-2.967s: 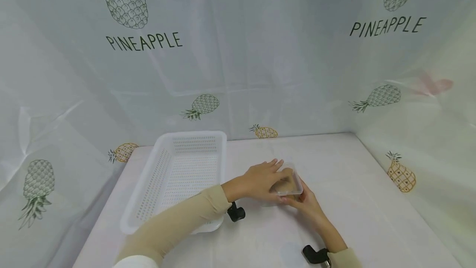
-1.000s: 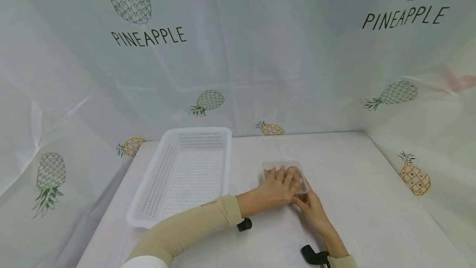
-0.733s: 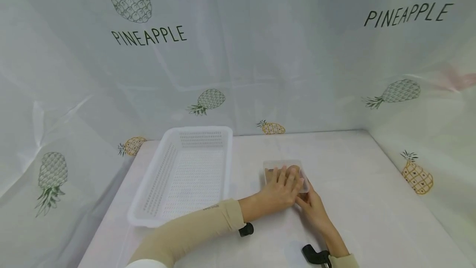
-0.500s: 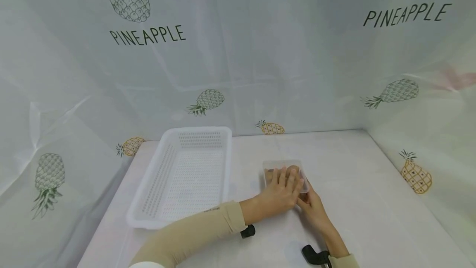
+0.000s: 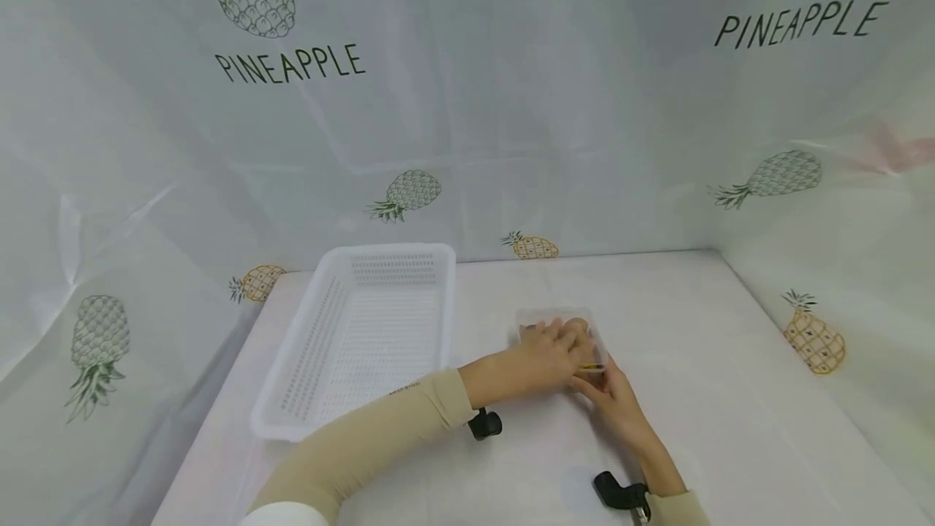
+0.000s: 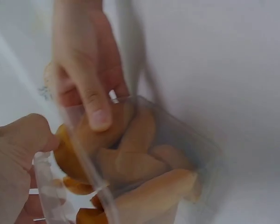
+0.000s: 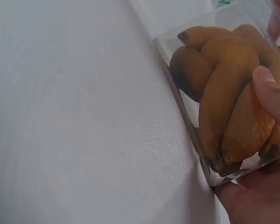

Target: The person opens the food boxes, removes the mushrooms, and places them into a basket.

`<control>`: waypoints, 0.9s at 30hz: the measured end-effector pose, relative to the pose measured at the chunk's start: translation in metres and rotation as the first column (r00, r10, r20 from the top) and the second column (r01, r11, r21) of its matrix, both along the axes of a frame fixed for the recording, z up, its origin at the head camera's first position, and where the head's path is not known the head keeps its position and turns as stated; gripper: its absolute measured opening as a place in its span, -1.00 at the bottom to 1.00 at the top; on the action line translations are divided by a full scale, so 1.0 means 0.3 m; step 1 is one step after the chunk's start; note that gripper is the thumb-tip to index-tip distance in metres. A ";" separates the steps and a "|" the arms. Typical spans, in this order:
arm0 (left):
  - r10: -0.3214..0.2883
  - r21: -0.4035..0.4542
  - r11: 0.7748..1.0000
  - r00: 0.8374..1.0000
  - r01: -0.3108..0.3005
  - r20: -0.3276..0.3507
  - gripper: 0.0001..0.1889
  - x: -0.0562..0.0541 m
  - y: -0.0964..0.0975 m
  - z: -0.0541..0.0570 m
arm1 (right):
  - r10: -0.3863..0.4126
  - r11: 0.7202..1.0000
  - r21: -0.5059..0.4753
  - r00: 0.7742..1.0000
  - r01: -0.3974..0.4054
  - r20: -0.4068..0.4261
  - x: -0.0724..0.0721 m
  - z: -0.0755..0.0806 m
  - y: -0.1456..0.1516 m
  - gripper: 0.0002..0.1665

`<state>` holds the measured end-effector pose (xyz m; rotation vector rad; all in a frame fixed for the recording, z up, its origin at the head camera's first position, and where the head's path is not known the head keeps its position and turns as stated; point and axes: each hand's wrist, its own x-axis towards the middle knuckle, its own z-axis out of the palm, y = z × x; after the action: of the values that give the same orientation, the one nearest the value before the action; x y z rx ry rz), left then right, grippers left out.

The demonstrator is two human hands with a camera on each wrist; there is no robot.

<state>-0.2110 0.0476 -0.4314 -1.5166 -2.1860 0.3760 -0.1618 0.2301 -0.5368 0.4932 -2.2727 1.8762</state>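
A clear plastic box (image 7: 196, 32) packed with small bananas (image 7: 224, 88), yellow-brown with dark tips, stands tilted at mid table. In the head view my right hand (image 5: 619, 406) holds its front right corner. The right wrist view has that thumb (image 7: 270, 95) laid across the clear side, with the other fingers beneath. My left hand (image 5: 536, 360) rests over the open top, fingers among the fruit and partly hiding it. Seen from the left wrist, my left thumb (image 6: 35, 133) touches a yellow banana (image 6: 67, 156) at the opening.
A white perforated plastic basket (image 5: 447, 307) stands left of the box, its near side behind my left sleeve (image 5: 380, 428). Black wrist camera mounts (image 5: 617, 492) hang below both wrists. A pineapple-print sheet (image 5: 467, 120) rises behind the white table (image 5: 730, 428).
Three seconds ago the box was tipped more, with my left hand at its left side. The hand then spread over the top; now its fingers are bent more and some yellow shows at the rim.
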 end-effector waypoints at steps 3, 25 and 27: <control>-0.007 -0.047 0.999 0.994 0.012 0.107 -0.40 -0.019 -0.003 0.034 | -0.009 1.000 0.014 1.000 0.009 0.029 0.002 0.002 0.002 -0.20; -0.123 0.227 0.952 0.423 -0.206 0.898 -0.54 -0.292 -0.089 0.191 | -0.025 0.999 0.044 0.992 0.020 0.126 -0.011 0.008 0.001 0.08; -0.146 0.267 0.929 0.409 -0.257 0.901 -0.56 -0.314 -0.094 0.185 | -0.027 0.999 0.045 0.992 0.022 0.126 -0.011 0.006 0.003 0.08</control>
<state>-0.3051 0.0193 -0.3759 -1.5837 -2.8339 -1.1342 -0.1652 0.2311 -0.5349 0.3598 -2.3921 1.9006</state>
